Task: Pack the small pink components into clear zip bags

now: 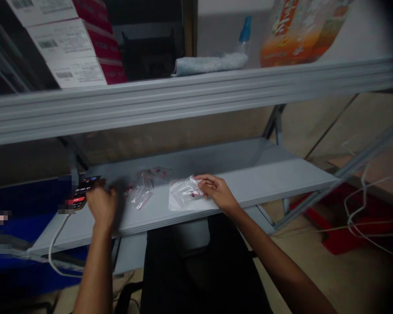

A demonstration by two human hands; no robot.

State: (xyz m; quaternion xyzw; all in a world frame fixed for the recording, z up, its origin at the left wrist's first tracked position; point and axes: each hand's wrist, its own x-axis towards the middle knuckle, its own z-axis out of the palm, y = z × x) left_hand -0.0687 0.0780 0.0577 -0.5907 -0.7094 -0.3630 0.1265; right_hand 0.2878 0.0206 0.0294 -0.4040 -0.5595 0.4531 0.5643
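Observation:
My right hand (216,191) pinches the edge of a small clear plastic bag (186,192) with something small and dark red inside. This bag lies over a white sheet (174,203) near the table's front edge. More clear bags (142,189) with reddish edges lie in a loose pile to the left. Beside that pile, my left hand (101,203) is over the table, its thumb apart from its darkly shadowed fingers. Next to it is a phone (84,191) with a lit screen; whether the fingers touch it is unclear.
The grey table (249,170) stands below a raised shelf (183,96). On the shelf are stacked white and magenta boxes (75,52), a folded cloth (209,64), a blue-topped bottle (245,32) and an orange package (298,35). A white cable (50,248) hangs left; a red tray (337,235) lies right.

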